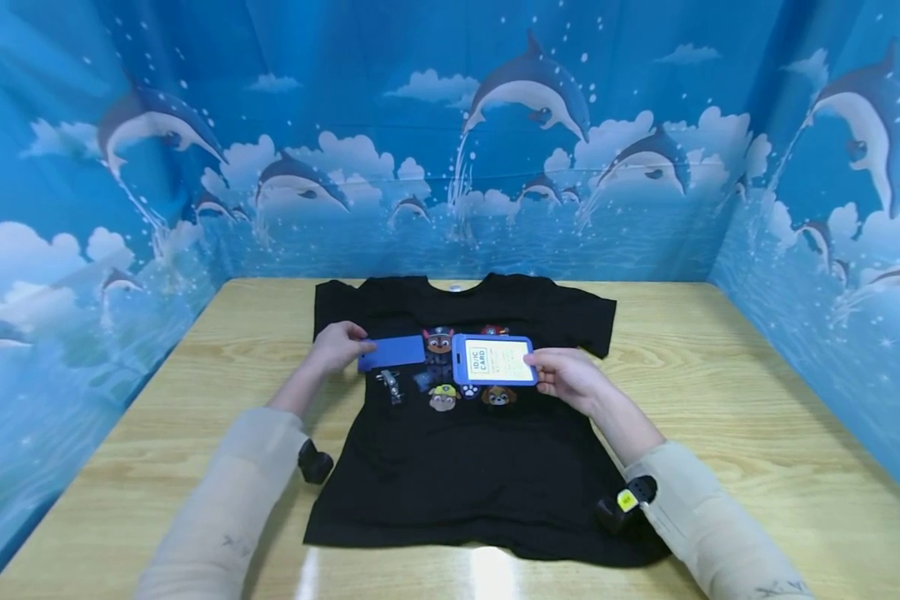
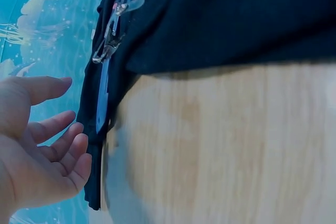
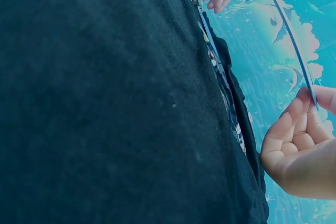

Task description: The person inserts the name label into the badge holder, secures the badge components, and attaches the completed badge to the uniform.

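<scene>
pale sleeves [image 1: 217, 492] reach over a black shirt [image 1: 472, 475]. above it the right hand [image 1: 577, 382] pinches a blue-framed card [image 1: 498, 361]; the left hand [image 1: 336, 347], fingers parted, is beside a flat blue piece [image 1: 399, 352] on the shirt.

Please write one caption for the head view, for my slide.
Right hand holds a blue card holder above a black T-shirt; left hand by a flat blue piece.
</scene>
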`<state>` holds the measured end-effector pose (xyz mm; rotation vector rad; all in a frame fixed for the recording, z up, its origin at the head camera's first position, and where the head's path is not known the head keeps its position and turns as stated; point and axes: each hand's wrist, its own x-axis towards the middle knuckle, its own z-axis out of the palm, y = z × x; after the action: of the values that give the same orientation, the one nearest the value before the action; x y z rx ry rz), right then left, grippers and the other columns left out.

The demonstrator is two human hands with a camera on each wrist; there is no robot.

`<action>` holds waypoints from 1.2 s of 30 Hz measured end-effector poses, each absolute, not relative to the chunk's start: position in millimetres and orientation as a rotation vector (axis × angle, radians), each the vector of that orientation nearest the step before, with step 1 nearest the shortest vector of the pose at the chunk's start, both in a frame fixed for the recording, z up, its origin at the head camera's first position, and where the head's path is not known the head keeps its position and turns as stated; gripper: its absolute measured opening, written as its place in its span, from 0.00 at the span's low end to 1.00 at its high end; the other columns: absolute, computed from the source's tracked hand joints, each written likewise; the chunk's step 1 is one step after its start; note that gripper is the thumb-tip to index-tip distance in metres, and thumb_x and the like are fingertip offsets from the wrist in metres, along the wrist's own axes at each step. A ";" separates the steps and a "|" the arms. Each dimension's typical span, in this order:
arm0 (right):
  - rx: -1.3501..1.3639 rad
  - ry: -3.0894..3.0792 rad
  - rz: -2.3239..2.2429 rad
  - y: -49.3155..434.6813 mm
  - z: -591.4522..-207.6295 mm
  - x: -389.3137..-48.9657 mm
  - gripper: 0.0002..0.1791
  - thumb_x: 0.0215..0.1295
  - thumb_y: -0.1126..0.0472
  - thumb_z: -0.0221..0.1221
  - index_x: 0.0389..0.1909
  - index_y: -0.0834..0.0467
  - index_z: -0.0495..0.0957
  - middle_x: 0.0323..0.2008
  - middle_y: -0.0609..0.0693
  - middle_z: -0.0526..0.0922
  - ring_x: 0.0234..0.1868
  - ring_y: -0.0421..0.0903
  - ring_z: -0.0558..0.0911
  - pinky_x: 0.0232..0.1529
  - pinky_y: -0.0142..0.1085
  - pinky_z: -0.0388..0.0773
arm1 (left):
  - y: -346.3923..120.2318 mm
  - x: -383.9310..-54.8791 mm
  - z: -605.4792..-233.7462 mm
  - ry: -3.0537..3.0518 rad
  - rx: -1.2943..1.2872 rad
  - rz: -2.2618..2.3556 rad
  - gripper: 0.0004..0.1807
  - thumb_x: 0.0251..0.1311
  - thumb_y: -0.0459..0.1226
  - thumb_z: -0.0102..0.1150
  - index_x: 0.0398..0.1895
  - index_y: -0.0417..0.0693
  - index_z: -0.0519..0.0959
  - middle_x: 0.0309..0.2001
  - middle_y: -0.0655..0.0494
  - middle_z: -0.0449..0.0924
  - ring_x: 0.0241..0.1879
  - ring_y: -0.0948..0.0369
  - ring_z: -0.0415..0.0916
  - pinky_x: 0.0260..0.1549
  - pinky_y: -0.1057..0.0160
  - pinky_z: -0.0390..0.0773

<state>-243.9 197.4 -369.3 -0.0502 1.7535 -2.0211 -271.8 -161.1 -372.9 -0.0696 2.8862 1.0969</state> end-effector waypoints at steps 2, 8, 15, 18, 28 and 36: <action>-0.048 1.753 -2.020 196.9 -369.8 -244.4 0.10 0.66 0.65 0.51 0.28 0.56 0.78 0.24 0.46 0.81 0.25 0.37 0.76 0.29 0.29 0.71 | -161.8 -272.6 -374.2 2.871 -0.077 1.094 0.23 0.57 0.40 0.59 0.51 0.32 0.72 0.49 0.37 0.72 0.46 0.47 0.70 0.45 0.53 0.71; -0.044 1.762 -2.015 196.9 -370.9 -245.5 0.10 0.66 0.65 0.51 0.27 0.56 0.78 0.24 0.46 0.81 0.24 0.37 0.76 0.29 0.29 0.71 | -162.0 -273.8 -375.9 2.857 -0.092 1.084 0.25 0.57 0.39 0.60 0.53 0.31 0.70 0.49 0.37 0.72 0.46 0.47 0.70 0.44 0.53 0.72; -0.047 1.766 -2.005 197.3 -371.4 -246.3 0.10 0.66 0.65 0.51 0.28 0.56 0.78 0.24 0.46 0.81 0.24 0.37 0.76 0.29 0.29 0.71 | -162.2 -276.8 -377.6 2.866 -0.039 1.020 0.29 0.57 0.39 0.59 0.57 0.28 0.67 0.54 0.33 0.69 0.52 0.45 0.69 0.50 0.50 0.69; -0.047 1.765 -2.001 197.2 -371.5 -246.5 0.10 0.67 0.65 0.51 0.28 0.56 0.78 0.24 0.46 0.81 0.24 0.37 0.77 0.29 0.29 0.71 | -162.2 -278.0 -379.0 2.862 -0.023 1.012 0.31 0.56 0.40 0.60 0.57 0.27 0.67 0.55 0.32 0.69 0.53 0.44 0.68 0.51 0.50 0.68; -0.045 1.771 -1.997 197.2 -372.2 -246.4 0.09 0.66 0.65 0.51 0.29 0.56 0.77 0.24 0.46 0.81 0.25 0.37 0.77 0.30 0.29 0.71 | -166.0 -280.7 -382.5 2.802 -0.021 1.047 0.33 0.55 0.39 0.62 0.59 0.26 0.64 0.59 0.31 0.65 0.55 0.44 0.66 0.49 0.50 0.70; -0.026 1.777 -2.001 196.5 -372.3 -246.7 0.08 0.66 0.64 0.51 0.31 0.57 0.78 0.25 0.46 0.81 0.25 0.38 0.76 0.29 0.29 0.71 | -165.6 -281.8 -383.3 2.740 -0.047 1.074 0.35 0.54 0.35 0.62 0.63 0.28 0.60 0.62 0.32 0.61 0.61 0.42 0.60 0.57 0.48 0.63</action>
<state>-246.7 196.5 -372.3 -0.0263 1.7773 -2.0010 -281.8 -165.6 -383.3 -0.0467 2.7396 1.0744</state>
